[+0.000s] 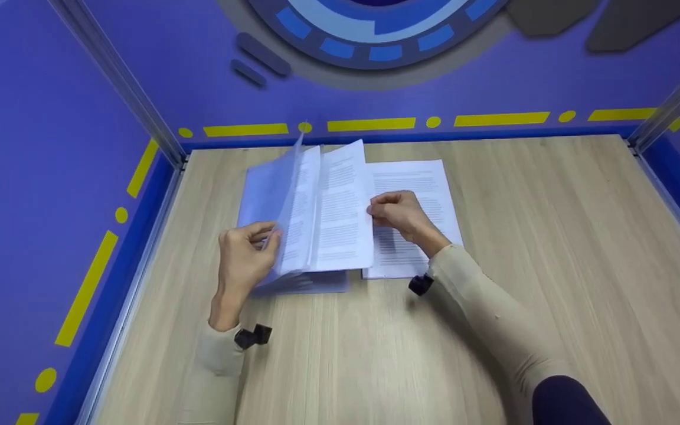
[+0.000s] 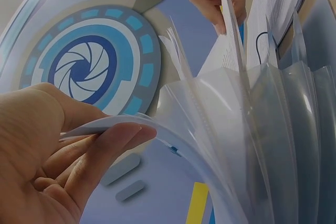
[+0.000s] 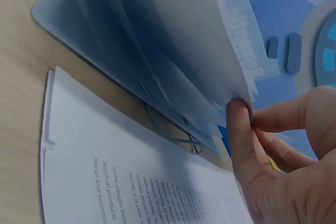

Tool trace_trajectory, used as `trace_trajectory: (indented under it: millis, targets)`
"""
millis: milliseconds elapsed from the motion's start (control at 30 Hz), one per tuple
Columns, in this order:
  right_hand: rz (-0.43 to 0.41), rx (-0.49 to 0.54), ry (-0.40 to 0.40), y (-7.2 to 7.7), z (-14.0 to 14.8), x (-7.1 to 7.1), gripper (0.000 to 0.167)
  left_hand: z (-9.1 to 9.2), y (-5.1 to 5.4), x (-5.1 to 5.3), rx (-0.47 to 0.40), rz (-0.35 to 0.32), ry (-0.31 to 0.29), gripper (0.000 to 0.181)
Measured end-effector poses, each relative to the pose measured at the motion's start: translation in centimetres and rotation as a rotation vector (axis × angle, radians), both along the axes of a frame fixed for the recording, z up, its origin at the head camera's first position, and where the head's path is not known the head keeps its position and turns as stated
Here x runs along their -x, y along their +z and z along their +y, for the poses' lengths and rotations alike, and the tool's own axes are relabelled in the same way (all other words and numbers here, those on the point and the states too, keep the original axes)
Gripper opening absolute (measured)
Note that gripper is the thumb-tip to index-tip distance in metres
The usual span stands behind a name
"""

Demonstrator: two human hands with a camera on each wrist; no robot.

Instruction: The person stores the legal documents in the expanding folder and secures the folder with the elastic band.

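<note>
A translucent blue expanding file folder (image 1: 269,183) stands partly fanned open on the table. Its pleated pockets (image 2: 286,124) show in the left wrist view. My left hand (image 1: 244,254) pinches the front cover's edge between thumb and fingers. At the folder's right side, my right hand (image 1: 402,217) pinches the edge of printed paper (image 1: 343,206) that stands among the pockets; how many sheets it holds I cannot tell. Beneath and beside that hand lies a stack of printed sheets (image 1: 417,177), flat on the table and partly covered by the hand.
A thin elastic cord (image 3: 152,121) hangs from the folder near the stack. The wood-grain table (image 1: 552,236) extends to the right and toward me. Blue panels (image 1: 51,147) with yellow marks enclose its left, back and right sides.
</note>
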State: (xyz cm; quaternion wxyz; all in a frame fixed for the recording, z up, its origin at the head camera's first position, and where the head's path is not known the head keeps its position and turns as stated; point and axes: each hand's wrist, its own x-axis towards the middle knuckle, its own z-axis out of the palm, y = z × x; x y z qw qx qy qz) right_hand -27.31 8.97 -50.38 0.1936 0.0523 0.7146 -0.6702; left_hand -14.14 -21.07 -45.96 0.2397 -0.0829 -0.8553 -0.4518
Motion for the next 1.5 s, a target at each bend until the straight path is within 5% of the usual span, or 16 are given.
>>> trace_trajectory:
  millis: [1500]
  targets:
    - [0.014,0.011,0.002,0.7,-6.4,0.0,0.021,0.0,-0.1,0.2,0.003,0.016,0.017,0.014]
